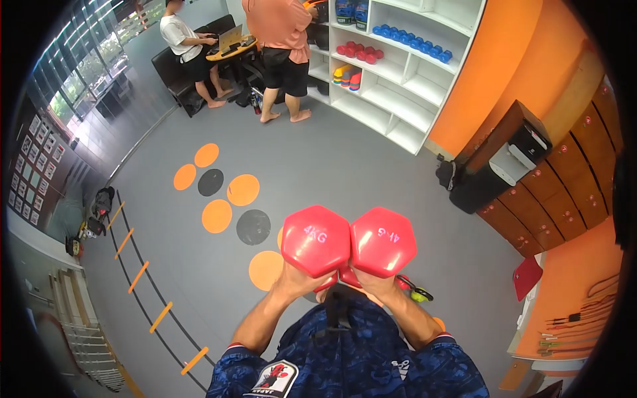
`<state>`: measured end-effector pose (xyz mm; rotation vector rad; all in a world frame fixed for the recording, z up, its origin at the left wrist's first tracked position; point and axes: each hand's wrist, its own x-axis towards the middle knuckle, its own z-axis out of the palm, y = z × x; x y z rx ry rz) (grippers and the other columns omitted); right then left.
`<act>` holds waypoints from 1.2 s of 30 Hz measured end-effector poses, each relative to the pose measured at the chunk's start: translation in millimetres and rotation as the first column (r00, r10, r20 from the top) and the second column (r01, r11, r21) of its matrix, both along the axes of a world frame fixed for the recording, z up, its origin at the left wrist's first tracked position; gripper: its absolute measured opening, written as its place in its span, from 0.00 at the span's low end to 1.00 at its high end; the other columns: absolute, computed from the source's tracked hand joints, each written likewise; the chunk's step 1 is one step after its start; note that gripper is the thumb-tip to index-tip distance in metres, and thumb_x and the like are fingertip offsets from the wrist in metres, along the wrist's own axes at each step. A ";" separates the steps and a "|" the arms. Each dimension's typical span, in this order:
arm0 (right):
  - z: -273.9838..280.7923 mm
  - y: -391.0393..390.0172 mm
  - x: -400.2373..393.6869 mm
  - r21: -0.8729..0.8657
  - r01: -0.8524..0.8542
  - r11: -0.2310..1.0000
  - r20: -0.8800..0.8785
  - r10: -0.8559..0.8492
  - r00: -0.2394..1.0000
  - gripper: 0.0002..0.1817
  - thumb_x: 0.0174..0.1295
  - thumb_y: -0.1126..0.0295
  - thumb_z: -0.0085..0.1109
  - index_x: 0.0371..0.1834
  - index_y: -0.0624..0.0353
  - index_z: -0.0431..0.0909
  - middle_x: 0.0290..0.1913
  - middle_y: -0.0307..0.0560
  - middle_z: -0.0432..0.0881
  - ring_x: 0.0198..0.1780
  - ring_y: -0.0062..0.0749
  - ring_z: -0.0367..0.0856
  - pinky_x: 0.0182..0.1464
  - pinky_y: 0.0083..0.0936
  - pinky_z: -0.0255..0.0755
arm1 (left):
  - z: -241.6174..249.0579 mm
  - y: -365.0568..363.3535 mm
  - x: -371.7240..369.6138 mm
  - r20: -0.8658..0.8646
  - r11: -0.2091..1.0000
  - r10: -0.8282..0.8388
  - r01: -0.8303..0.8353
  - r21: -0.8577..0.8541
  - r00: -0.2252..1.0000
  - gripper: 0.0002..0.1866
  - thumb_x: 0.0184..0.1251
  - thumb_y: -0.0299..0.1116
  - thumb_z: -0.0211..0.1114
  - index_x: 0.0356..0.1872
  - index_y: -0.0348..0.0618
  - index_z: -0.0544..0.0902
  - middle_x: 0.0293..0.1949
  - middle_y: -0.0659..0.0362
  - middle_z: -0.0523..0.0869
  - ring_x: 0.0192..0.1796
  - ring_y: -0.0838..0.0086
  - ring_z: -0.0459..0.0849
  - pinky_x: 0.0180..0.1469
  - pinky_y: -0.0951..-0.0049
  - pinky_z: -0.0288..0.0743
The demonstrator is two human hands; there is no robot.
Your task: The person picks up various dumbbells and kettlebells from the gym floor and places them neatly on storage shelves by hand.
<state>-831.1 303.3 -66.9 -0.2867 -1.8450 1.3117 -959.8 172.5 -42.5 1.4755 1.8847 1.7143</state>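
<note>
My left hand [297,281] is closed round the handle of a red hexagonal dumbbell [316,242] marked 4KG. A matching red dumbbell [383,243], also marked 4KG, is gripped in my right hand [375,284]. Both dumbbells are held up in front of my chest, side by side, with their upper heads touching or nearly so. These heads hide most of my fingers. Partly behind my right forearm, a yellow-green and black object [420,294] lies on the floor beside something red.
Orange and black floor discs [217,216] spread ahead, with an agility ladder [138,276] at left. White shelves [411,86] hold blue dumbbells [413,44] and red dumbbells [359,52]. Two people stand near a small table [232,50]. A water dispenser [511,162] stands by wooden lockers [564,179] at right.
</note>
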 end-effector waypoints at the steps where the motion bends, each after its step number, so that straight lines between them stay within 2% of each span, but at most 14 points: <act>1: -0.1 8.8 -16.0 0.019 -0.011 1.000 0.017 0.010 1.000 0.15 0.50 0.76 0.71 0.41 0.62 0.80 0.36 0.43 0.84 0.38 0.31 0.84 0.37 0.29 0.78 | 1.8 3.7 -14.3 -0.017 1.000 -0.002 0.001 -0.020 1.000 0.22 0.49 0.26 0.75 0.48 0.40 0.81 0.43 0.57 0.85 0.44 0.67 0.86 0.44 0.66 0.80; 2: -0.3 17.5 -31.8 0.038 -0.021 0.999 0.034 0.020 0.999 0.16 0.50 0.76 0.72 0.42 0.61 0.80 0.37 0.43 0.84 0.38 0.31 0.84 0.38 0.30 0.78 | -1.4 12.5 -32.4 0.073 0.999 -0.037 0.037 -0.002 0.997 0.22 0.50 0.27 0.76 0.49 0.42 0.81 0.43 0.57 0.86 0.46 0.66 0.86 0.44 0.65 0.80; 5: -0.1 44.4 -80.2 0.190 -0.039 0.981 0.041 0.032 0.999 0.17 0.50 0.75 0.73 0.45 0.59 0.81 0.39 0.42 0.84 0.41 0.32 0.84 0.40 0.31 0.79 | 3.1 31.2 -81.4 -0.043 1.000 0.030 -0.030 -0.003 0.999 0.24 0.44 0.30 0.80 0.47 0.43 0.84 0.45 0.57 0.87 0.47 0.66 0.86 0.46 0.64 0.80; 7: -0.2 58.2 -108.1 0.180 -0.068 0.981 0.102 0.050 0.994 0.17 0.52 0.75 0.72 0.46 0.59 0.80 0.40 0.43 0.83 0.41 0.34 0.83 0.41 0.32 0.77 | 3.6 46.3 -113.5 0.002 0.999 0.013 -0.013 -0.033 1.000 0.26 0.44 0.31 0.81 0.48 0.43 0.83 0.47 0.56 0.86 0.49 0.66 0.86 0.48 0.64 0.80; 11: 11.0 98.0 -172.2 0.309 -0.041 0.950 0.070 0.020 0.997 0.20 0.51 0.73 0.75 0.48 0.58 0.80 0.44 0.44 0.83 0.44 0.35 0.83 0.43 0.31 0.78 | -9.6 85.9 -186.4 0.054 0.996 -0.083 0.085 -0.040 0.995 0.29 0.44 0.33 0.82 0.51 0.43 0.82 0.49 0.56 0.86 0.52 0.67 0.85 0.51 0.64 0.80; 13: 12.4 117.3 -202.3 0.295 -0.035 0.955 0.083 0.010 0.996 0.20 0.51 0.73 0.75 0.48 0.58 0.80 0.44 0.44 0.83 0.45 0.35 0.83 0.43 0.31 0.78 | -14.6 111.5 -227.6 0.082 0.988 -0.157 0.156 0.017 0.984 0.30 0.46 0.34 0.82 0.53 0.42 0.82 0.50 0.56 0.86 0.52 0.66 0.85 0.52 0.64 0.80; 15: 10.0 134.2 -234.1 0.245 -0.024 0.969 0.104 -0.001 0.995 0.20 0.52 0.73 0.74 0.49 0.58 0.80 0.44 0.44 0.83 0.45 0.35 0.83 0.43 0.31 0.78 | -24.3 135.5 -273.7 0.060 0.975 -0.223 0.222 0.029 0.973 0.30 0.47 0.35 0.82 0.54 0.42 0.81 0.50 0.56 0.85 0.53 0.65 0.84 0.53 0.64 0.79; 18: 10.2 159.5 -284.0 0.153 0.016 0.988 0.132 -0.036 0.991 0.20 0.52 0.73 0.74 0.49 0.58 0.80 0.44 0.44 0.83 0.45 0.35 0.83 0.43 0.31 0.78 | -17.3 169.3 -337.8 -0.010 0.945 -0.299 0.298 0.134 0.954 0.31 0.48 0.36 0.82 0.55 0.41 0.80 0.51 0.56 0.85 0.53 0.65 0.84 0.53 0.63 0.79; 21: 6.3 180.0 -329.5 0.031 0.053 0.998 0.139 -0.057 0.989 0.20 0.53 0.73 0.74 0.50 0.57 0.80 0.45 0.44 0.83 0.46 0.34 0.83 0.43 0.31 0.78 | 1.2 211.6 -396.7 0.164 0.911 -0.402 0.374 0.176 0.901 0.33 0.47 0.37 0.82 0.56 0.41 0.79 0.52 0.55 0.84 0.54 0.65 0.84 0.54 0.64 0.79; 22: 3.8 186.3 -341.7 -0.012 0.066 0.998 0.144 -0.064 0.988 0.20 0.53 0.73 0.73 0.50 0.57 0.79 0.45 0.44 0.83 0.46 0.34 0.83 0.43 0.30 0.78 | -13.7 222.2 -419.6 0.119 0.883 -0.456 0.432 0.185 0.882 0.34 0.48 0.36 0.83 0.57 0.41 0.78 0.53 0.54 0.84 0.55 0.65 0.83 0.55 0.64 0.78; 24: -1.4 199.0 -363.2 -0.102 0.096 0.990 0.149 -0.081 0.986 0.20 0.54 0.72 0.73 0.50 0.57 0.79 0.45 0.44 0.83 0.46 0.34 0.83 0.44 0.30 0.78 | -11.3 240.3 -444.9 0.301 0.836 -0.546 0.532 0.136 0.781 0.33 0.48 0.35 0.82 0.58 0.41 0.78 0.54 0.54 0.84 0.56 0.65 0.83 0.56 0.64 0.78; 30: -22.1 257.1 -412.5 -0.277 0.170 0.946 0.130 -0.138 0.982 0.20 0.55 0.72 0.72 0.51 0.57 0.79 0.46 0.44 0.83 0.47 0.34 0.84 0.44 0.30 0.79 | -19.9 330.6 -504.4 0.490 0.749 -0.616 0.652 0.120 0.617 0.31 0.49 0.32 0.81 0.56 0.41 0.79 0.52 0.55 0.84 0.54 0.67 0.84 0.54 0.64 0.79; 33: -35.5 306.3 -431.0 -0.330 0.181 0.926 0.117 -0.150 0.982 0.20 0.56 0.72 0.72 0.52 0.57 0.79 0.47 0.44 0.83 0.47 0.33 0.84 0.44 0.30 0.79 | -31.7 387.8 -523.9 0.459 0.720 -0.649 0.686 0.110 0.607 0.29 0.51 0.32 0.80 0.56 0.41 0.79 0.52 0.55 0.84 0.54 0.67 0.84 0.54 0.65 0.79; 36: -45.0 366.0 -446.6 -0.373 0.176 0.911 0.103 -0.148 0.984 0.20 0.57 0.72 0.71 0.52 0.57 0.79 0.47 0.44 0.83 0.47 0.33 0.84 0.45 0.29 0.79 | -40.9 452.6 -539.0 0.357 0.716 -0.674 0.692 0.096 0.647 0.28 0.52 0.32 0.79 0.55 0.42 0.80 0.52 0.56 0.85 0.54 0.68 0.84 0.53 0.65 0.79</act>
